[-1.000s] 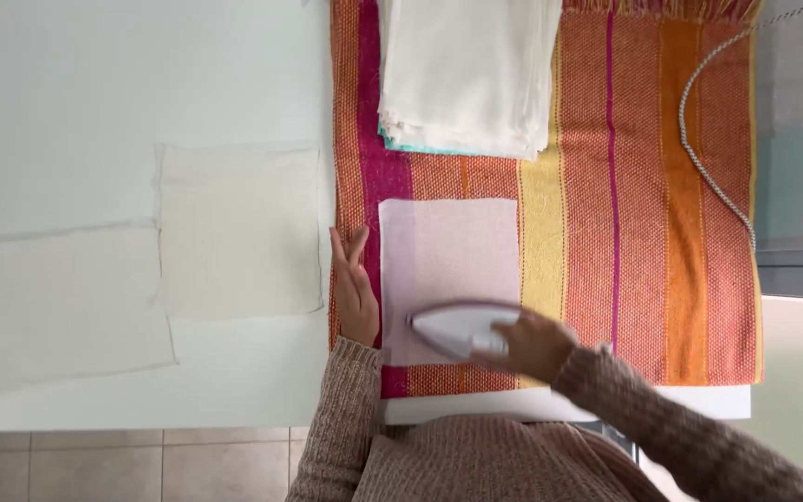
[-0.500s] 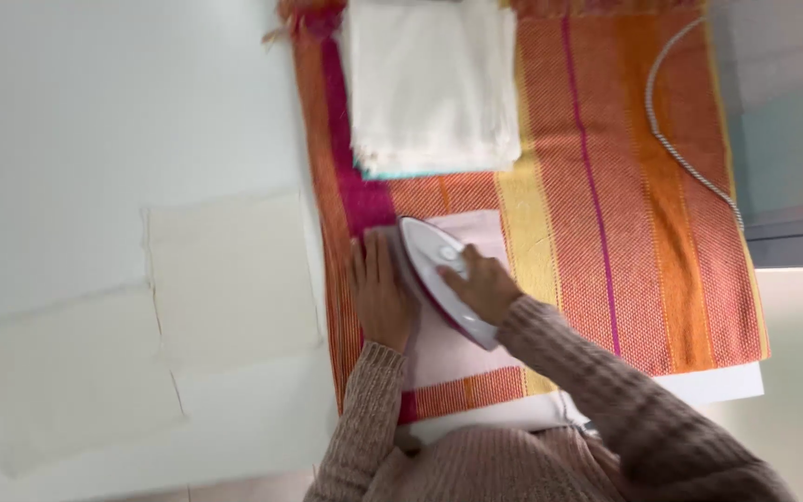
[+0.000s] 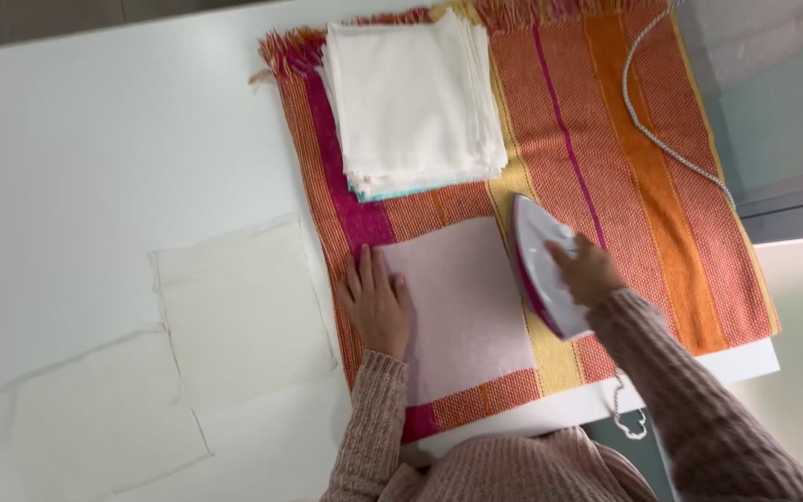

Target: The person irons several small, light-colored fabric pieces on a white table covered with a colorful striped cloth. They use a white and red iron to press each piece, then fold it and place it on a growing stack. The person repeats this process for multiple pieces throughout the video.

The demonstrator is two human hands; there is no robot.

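A pale pink square of cloth (image 3: 462, 307) lies flat on a striped orange, pink and yellow woven cloth (image 3: 662, 214). My left hand (image 3: 375, 302) presses flat on the pink square's left edge, fingers together. My right hand (image 3: 587, 271) grips the handle of a white and purple iron (image 3: 539, 265), which stands at the square's right edge on the yellow stripe. The iron's braided cord (image 3: 662, 139) runs up and off to the right.
A thick stack of folded white cloths (image 3: 411, 93) sits at the top of the striped cloth. Two single white squares (image 3: 239, 307) (image 3: 95, 418) lie on the white table (image 3: 95, 139) to the left. The table's front edge is close to my body.
The iron has travelled from the pink square's near edge, up across it, to its right side. My left hand stayed on the left edge. The view shifted so the table sits more tilted.
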